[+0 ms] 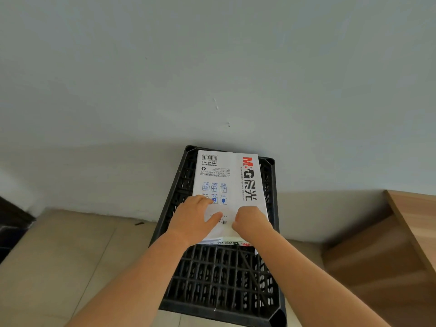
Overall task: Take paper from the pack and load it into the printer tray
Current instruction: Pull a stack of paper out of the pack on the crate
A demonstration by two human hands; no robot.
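Both hands work at the near end of the paper pack on an upturned black crate.

The paper pack (227, 185) lies along the crate (224, 274), reaching its far edge by the wall. The left hand (195, 217) presses flat and loose on the wrapper; the right hand (251, 221) is curled at the near flap, though whether it pinches the flap I cannot tell. A hard tug could tear sheets or slide the pack off the crate's right edge. No printer is visible.

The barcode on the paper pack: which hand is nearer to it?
Left. The left hand lies flat on the paper pack below the barcode, on that side. The right hand is curled at the pack's near right edge, farther off.
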